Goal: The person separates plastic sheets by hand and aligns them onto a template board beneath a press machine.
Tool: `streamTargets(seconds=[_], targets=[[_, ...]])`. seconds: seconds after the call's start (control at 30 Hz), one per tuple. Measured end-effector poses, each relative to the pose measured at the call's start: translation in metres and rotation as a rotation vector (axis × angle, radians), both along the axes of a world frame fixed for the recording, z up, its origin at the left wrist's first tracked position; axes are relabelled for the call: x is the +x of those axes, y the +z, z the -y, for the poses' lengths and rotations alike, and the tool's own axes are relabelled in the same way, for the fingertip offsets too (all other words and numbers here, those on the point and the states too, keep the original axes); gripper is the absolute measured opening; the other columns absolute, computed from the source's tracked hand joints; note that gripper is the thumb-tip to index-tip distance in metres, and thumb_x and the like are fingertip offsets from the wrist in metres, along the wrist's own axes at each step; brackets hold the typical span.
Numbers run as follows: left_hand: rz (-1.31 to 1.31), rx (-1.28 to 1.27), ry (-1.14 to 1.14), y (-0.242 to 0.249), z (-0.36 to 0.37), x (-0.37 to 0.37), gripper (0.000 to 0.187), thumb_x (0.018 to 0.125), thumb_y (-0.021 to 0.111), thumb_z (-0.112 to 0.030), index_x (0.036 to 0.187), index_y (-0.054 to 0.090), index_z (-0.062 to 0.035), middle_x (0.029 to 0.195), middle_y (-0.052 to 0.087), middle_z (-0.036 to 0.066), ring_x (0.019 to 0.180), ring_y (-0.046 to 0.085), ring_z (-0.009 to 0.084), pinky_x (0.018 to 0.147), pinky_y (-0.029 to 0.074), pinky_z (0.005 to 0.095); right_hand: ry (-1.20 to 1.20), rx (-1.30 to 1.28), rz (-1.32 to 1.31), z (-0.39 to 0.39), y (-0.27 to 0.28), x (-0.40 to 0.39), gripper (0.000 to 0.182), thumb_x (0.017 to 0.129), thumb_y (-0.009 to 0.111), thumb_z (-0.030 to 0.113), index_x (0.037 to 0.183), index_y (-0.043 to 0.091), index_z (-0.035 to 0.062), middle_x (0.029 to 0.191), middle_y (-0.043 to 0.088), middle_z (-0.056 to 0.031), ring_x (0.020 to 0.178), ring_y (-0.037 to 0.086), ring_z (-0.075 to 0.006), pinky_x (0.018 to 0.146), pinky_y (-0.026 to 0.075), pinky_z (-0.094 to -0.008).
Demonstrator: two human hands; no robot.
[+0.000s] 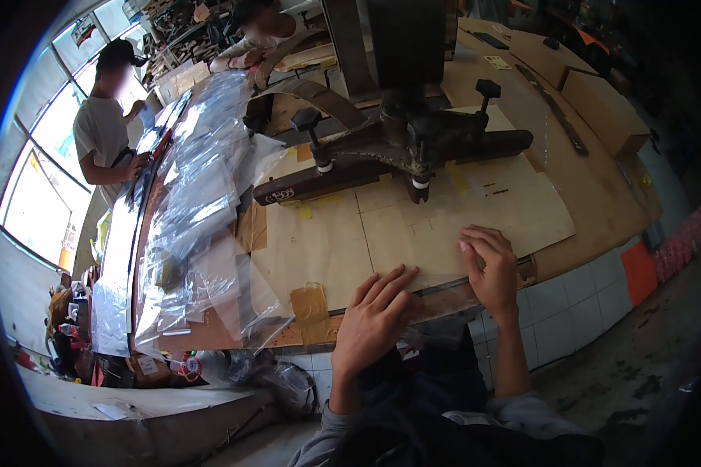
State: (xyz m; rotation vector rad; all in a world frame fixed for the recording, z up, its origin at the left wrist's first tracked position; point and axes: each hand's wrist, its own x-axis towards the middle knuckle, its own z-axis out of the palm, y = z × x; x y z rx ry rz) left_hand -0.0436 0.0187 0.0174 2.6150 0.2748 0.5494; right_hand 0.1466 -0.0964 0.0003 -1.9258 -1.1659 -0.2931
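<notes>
My left hand [375,317] lies on the front edge of a pale marked sheet [327,249], its fingers spread flat. Over the right part of the same sheet is my right hand [491,265], its fingers curled and thumb close to the fingertips; whether anything is between them is too small to tell. Beyond both hands, a dark metal press head [401,148] with black knobs stands over a long dark bar [475,149] that crosses the sheet. Brown tape [311,311] covers the sheet's front edge, left of my left hand.
Clear plastic sheets [195,202] are piled on the left of the table. A person [105,128] stands at far left, and another person [269,35] is behind the table. A cardboard box [606,113] and a dark metal strip [553,109] lie at right.
</notes>
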Motion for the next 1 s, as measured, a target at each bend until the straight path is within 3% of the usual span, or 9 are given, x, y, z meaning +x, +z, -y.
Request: streamTargets(seconds=[1.0], targets=[[0.005,0.040,0.031,-0.0026,0.0031,0.0022,0.015,0.083,0.064,-0.018,0.094,0.059,-0.0095,0.136,0.053,0.005,0.129,0.046,0.0247,0.107,0.034,0.0428,0.007,0.008,0.034,-0.0009,-0.0010,0.0000,0.011,0.086,0.062,0.008,0.088,0.069,-0.0003,0.100,0.069,-0.0098,0.100,0.063,-0.0264,0.090,0.047,-0.0375]])
